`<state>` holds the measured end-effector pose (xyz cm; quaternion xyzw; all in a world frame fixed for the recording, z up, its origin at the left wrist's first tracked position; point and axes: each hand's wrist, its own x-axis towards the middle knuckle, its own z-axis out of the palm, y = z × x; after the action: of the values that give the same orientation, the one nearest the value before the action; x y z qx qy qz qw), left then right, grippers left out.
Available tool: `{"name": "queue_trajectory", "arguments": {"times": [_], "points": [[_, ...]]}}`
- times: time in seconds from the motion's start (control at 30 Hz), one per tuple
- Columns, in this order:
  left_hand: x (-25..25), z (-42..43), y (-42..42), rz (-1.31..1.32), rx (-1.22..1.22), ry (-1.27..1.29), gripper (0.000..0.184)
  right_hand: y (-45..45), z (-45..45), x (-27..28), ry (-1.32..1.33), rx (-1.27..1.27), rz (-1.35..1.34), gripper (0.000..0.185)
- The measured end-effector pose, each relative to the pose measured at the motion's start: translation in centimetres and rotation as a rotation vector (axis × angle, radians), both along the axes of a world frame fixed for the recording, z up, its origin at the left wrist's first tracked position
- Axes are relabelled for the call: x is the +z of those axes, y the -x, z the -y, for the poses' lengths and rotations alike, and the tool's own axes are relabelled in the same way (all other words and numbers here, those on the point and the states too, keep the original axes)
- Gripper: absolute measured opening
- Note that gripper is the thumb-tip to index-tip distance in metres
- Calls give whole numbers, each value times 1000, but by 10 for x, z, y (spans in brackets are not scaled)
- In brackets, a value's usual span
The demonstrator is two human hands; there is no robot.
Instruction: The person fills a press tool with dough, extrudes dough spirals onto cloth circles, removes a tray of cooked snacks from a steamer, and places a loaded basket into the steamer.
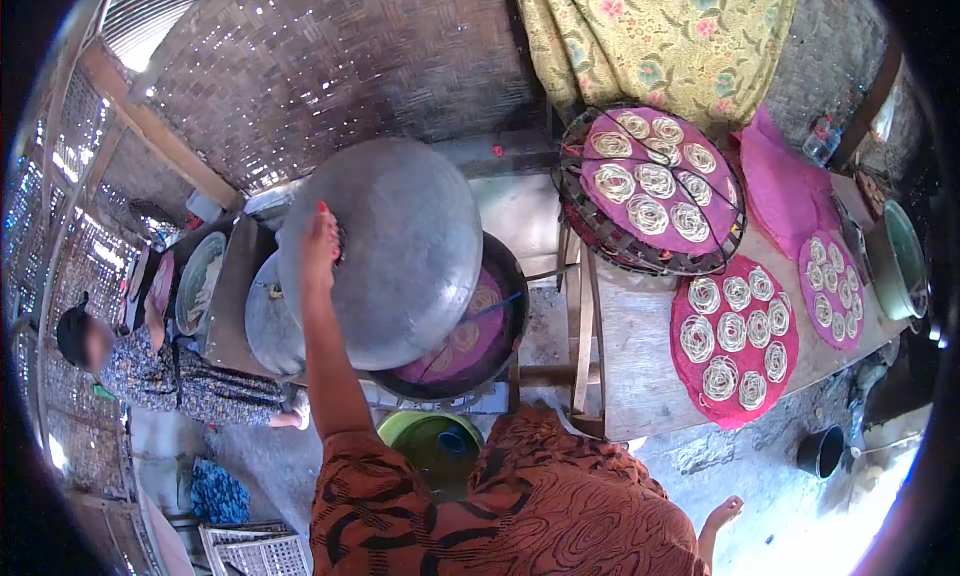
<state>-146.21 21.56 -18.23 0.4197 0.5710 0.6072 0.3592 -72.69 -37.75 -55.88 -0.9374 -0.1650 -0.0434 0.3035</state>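
Note:
My left hand (320, 244) is closed on the handle of a big domed metal lid (410, 246). The lid is tilted above a wide dark pan (515, 316) and hides much of it. Inside the pan, a pink cloth (490, 331) carries pale coiled noodle nests, partly seen under the lid's edge. Low on the right, away from the table, hangs my right hand (725, 512), fingers loosely bent and no object visible in them.
A round rack (575, 216) of noodle nests stands on the wooden table (640, 376), near red (735, 406) and pink cloths bearing more nests. A green basin (400, 431) with liquid sits below the pan. Another person (190, 376) is at the left, beside another metal lid (265, 326).

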Motion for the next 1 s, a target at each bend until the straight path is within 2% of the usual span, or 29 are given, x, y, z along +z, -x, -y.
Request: {"name": "queue_trajectory", "arguments": {"times": [0.13, 0.23, 0.33, 0.4, 0.5, 0.53, 0.6, 0.67, 0.77, 0.9, 1.0], "points": [[37, 10, 24, -69, 71, -74, 31, 20, -14, -8, 34, 33, -9, 25], [56, 24, 23, -121, 238, -149, 32, 39, -18, -1, 108, 129, -38, 22], [58, 26, 26, -112, 330, -234, 33, 54, -19, 5, 226, 48, -110, 19], [61, 28, 23, -100, 281, -287, 32, 61, -16, 10, 293, -14, -195, 16], [68, 20, 3, -301, 364, -468, 28, 62, -11, 16, 271, 4, -193, 14], [75, 18, -10, -356, 376, -544, 27, 58, -10, 11, 271, -7, -187, 13], [91, 10, -44, -254, 383, -595, 26, 49, -5, 10, 276, -16, -166, 10], [115, 11, -78, -184, 200, -600, 27, 47, -9, 19, 172, -29, -181, 6], [146, 8, -150, -27, 96, -686, 28, 42, -15, 21, 124, -84, -175, 6], [187, 11, -273, 46, -28, -761, 27, 32, -6, -6, 75, -65, -147, 8], [212, 12, -383, 233, -142, -859, 23, 28, 7, -11, 72, -140, -173, 10]]}}
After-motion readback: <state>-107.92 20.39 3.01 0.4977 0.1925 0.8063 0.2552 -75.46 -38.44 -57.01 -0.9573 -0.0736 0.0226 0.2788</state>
